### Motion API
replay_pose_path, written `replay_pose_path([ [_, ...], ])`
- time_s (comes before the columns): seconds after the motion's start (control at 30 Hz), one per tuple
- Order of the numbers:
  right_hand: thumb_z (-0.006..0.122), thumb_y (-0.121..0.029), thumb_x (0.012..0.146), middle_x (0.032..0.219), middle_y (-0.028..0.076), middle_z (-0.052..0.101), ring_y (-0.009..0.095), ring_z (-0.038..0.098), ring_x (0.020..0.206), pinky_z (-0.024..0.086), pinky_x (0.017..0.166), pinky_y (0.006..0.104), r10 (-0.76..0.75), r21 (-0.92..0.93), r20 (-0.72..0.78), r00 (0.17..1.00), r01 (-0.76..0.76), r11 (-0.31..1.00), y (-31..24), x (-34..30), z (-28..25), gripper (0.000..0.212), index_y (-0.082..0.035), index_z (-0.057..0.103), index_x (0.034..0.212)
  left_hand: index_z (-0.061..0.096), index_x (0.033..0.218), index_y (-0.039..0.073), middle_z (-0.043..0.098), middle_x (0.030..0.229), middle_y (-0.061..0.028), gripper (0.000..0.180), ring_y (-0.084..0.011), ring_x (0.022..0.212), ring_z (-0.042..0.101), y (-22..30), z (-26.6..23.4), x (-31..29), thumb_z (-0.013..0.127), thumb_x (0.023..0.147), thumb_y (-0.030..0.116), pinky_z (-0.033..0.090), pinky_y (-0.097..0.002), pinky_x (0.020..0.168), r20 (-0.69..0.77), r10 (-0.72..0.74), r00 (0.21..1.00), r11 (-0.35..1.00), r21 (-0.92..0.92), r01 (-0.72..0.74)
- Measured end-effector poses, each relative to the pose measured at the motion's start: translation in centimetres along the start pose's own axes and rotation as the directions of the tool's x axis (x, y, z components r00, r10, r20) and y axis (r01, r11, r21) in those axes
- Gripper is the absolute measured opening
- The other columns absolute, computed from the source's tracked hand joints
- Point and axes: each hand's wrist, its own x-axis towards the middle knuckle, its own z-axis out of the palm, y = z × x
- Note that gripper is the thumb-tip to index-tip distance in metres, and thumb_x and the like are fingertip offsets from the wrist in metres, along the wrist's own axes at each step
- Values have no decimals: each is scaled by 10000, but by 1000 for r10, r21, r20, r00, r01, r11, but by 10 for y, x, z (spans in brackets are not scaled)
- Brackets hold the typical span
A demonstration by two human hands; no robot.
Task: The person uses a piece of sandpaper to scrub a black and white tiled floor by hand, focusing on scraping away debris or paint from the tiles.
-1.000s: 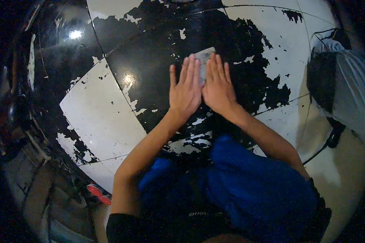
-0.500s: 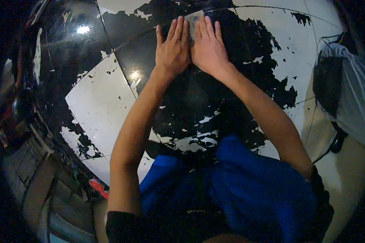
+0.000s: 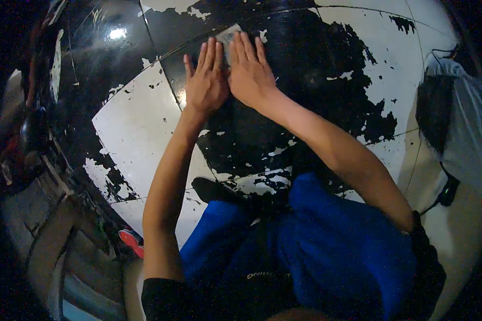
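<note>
Both of my hands lie flat, side by side, on the black-coated floor (image 3: 241, 128). Under their fingers is a small greyish sheet (image 3: 231, 35) with dark marks on its upper face. Only its far end shows, so what kind of sheet it is stays unclear. My right hand (image 3: 250, 75) presses on the sheet with straight fingers. Just to its left, my left hand (image 3: 206, 80) has its fingers stretched out, the forefinger beside the sheet's edge and the little finger spread away. The palms nearly touch.
White tile (image 3: 136, 117) shows where the black coating has flaked off. To the right stands a dark object with a translucent plastic bag (image 3: 463, 115) and a black cable (image 3: 447, 191). A red object (image 3: 129, 242) and dark clutter (image 3: 64, 241) lie at the left.
Both hands and the sheet beneath them have slid left and a little nearer to me across the floor. The fingers remain flat.
</note>
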Motion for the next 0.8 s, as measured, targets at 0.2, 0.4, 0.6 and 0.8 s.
replay_pose_path([
  [0.2,519,-276,996,1630,271,332,391,242,1554,116,1281,535,-22,-106,319,948,59,993,-11,-95,-38,656,109,405,1515,295,1619,30,236,1708,-150,673,-300,1582,222,55,-3,-75,500,1030,284,106,-628,1252,168,36,985,993,-120,-16],
  [0.4,544,-264,985,1607,292,349,423,263,1538,176,1278,505,-56,-18,325,944,66,998,-23,-106,-40,652,150,433,1476,298,1627,71,240,1716,-94,674,-242,1590,208,64,-12,-92,518,1037,310,33,-660,1241,215,-59,975,998,14,58],
  [0.6,482,-191,969,1582,357,336,517,289,1492,176,1265,566,-82,154,34,996,76,985,-47,-22,4,602,185,454,1438,319,1617,71,270,1707,-90,689,-289,1583,228,-15,-12,-60,541,1005,294,34,-717,1212,114,-51,992,990,133,36],
  [0.8,597,-248,905,1569,314,392,441,313,1510,190,1266,537,-128,112,-62,990,134,985,-39,44,8,673,154,484,1433,295,1626,78,253,1715,-84,700,-306,1593,197,-56,-22,-9,514,1005,317,44,-743,1193,55,-25,998,977,213,13],
])
